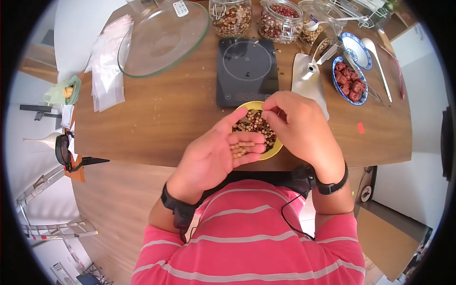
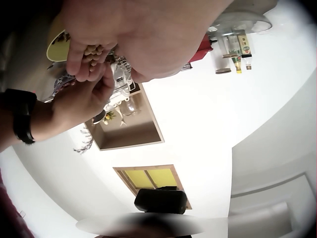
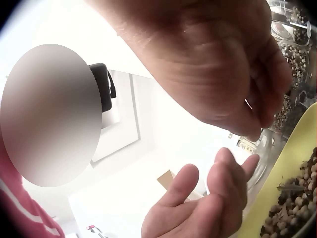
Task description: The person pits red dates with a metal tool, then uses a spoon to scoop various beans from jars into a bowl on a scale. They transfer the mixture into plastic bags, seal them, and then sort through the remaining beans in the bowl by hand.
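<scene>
A yellow bowl (image 1: 274, 153) of mixed brown, dark and beige beans sits at the table's near edge; its rim also shows in the right wrist view (image 3: 297, 134). Over its left side my left hand (image 1: 211, 151) lies palm up, fingers loosely extended, with several pale beans (image 1: 241, 149) on them; the left wrist view shows these beans (image 2: 92, 53) too. My right hand (image 1: 304, 126) hovers over the bowl's right side, fingers curled and thumb close to the fingertips. In the right wrist view that hand (image 3: 213, 64) is above the left; nothing shows between its fingertips.
Beyond the bowl lies a black scale (image 1: 247, 71). Glass jars (image 1: 230, 21) of beans stand behind it. A glass lid (image 1: 164, 40) and plastic bags (image 1: 108, 71) are at left. At right are a metal tool (image 1: 306, 83) and a blue-white bowl (image 1: 363, 97) of dark red pieces.
</scene>
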`<action>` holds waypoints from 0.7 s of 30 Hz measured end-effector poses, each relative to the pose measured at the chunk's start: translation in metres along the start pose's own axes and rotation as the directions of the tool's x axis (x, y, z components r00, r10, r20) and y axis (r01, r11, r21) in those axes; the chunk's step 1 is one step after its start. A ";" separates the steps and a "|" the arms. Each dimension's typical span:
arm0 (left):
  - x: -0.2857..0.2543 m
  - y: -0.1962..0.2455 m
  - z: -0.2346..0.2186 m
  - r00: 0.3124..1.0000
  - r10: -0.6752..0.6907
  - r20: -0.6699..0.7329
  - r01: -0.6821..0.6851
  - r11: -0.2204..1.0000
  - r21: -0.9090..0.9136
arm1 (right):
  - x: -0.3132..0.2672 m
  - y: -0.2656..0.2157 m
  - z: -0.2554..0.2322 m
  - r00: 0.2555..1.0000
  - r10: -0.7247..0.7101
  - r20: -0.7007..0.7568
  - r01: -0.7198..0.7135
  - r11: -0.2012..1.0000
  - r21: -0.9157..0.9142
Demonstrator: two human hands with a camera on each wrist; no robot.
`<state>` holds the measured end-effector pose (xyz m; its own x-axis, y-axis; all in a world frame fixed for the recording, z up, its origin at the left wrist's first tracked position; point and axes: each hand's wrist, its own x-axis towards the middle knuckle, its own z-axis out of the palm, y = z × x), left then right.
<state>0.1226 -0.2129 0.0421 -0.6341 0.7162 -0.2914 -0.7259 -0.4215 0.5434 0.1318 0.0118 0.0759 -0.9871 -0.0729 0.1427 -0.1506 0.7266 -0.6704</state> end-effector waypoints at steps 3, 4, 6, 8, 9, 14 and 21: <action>-0.020 0.004 -0.031 0.999 0.031 0.043 -0.027 0.994 -0.108 | -0.006 0.008 0.003 0.997 -0.050 0.055 0.045 0.995 0.088; -0.025 0.002 -0.042 0.999 0.033 0.041 -0.028 0.993 -0.118 | -0.006 0.009 0.003 0.997 -0.048 0.065 0.042 0.996 0.085; -0.031 -0.005 -0.060 0.998 0.048 0.035 -0.043 0.992 -0.118 | -0.005 0.009 0.006 0.969 -0.061 0.238 0.050 0.997 0.052; -0.031 -0.018 -0.066 0.998 0.036 -0.061 -0.044 0.990 -0.135 | 0.001 0.008 0.016 0.961 -0.045 0.274 0.053 0.998 -0.019; -0.030 -0.022 -0.066 0.989 0.017 -0.147 -0.038 0.989 -0.142 | 0.004 0.008 0.022 0.956 -0.026 0.293 0.055 0.994 -0.090; -0.020 -0.027 -0.055 0.976 -0.005 -0.216 -0.045 0.973 -0.227 | 0.008 0.006 0.042 0.945 -0.005 0.327 0.058 0.987 -0.152; -0.005 -0.026 -0.057 0.956 0.111 -0.272 -0.210 0.905 -0.369 | 0.027 -0.004 0.034 0.792 0.256 0.555 -0.317 0.948 0.015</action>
<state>0.1296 -0.2376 -0.0156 -0.7592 0.4867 -0.4322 -0.6223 -0.7375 0.2625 0.1043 -0.0166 0.0578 -0.8506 -0.2508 -0.4622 0.1691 0.7018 -0.6920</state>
